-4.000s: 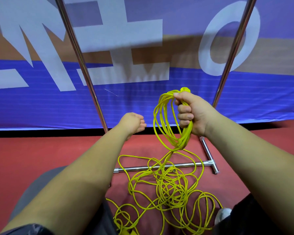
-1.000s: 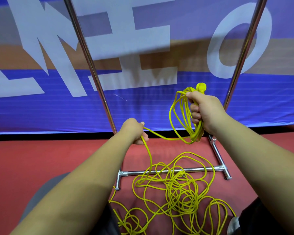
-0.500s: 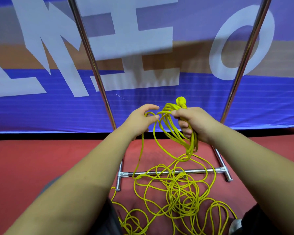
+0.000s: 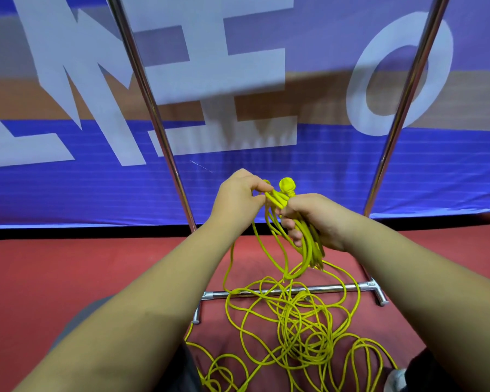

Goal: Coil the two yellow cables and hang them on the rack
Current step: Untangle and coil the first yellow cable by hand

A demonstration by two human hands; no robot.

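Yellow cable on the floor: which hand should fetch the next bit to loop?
Left, probably. The right hand is full, gripping the coil. The left hand only pinches one strand that trails down to the floor pile.

Just the one camera here, worn on the person's head, facing forward and tilted down along both forearms. It sits close: the left hand and right hand meet mid-frame. The wide lens splays the uprights of the rack outward toward the top corners. A blue banner fills the upper half, red floor the lower, where yellow cable runs off the bottom edge.
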